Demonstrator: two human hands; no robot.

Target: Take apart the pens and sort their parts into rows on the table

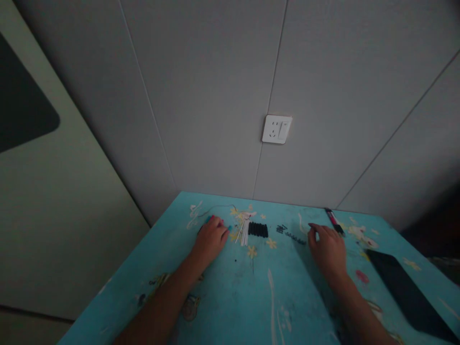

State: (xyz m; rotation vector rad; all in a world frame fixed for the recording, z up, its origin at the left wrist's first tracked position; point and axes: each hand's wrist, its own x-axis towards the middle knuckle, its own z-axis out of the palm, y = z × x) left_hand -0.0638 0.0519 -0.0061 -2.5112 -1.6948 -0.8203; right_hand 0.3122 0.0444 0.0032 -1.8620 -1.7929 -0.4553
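My left hand (213,236) rests low over the table, its fingers curled around or over a small object with pink and blue parts, mostly hidden by the hand. Just right of it lie a bundle of thin white sticks (245,233) and a row of short black cylinders (258,230) side by side. My right hand (327,245) is raised a little on the right, thumb and fingers pinched on a small dark piece (313,225). Between the hands, small dark pieces (281,229) sit in a little pile, with a line of similar ones (296,238) beside it.
The table has a blue patterned cover (237,306). A dark flat panel (406,292) lies at the right, and a black and pink pack (334,222) near the back edge. A thin cord (217,206) curves behind my left hand. Behind stands a grey wall with a socket (276,129).
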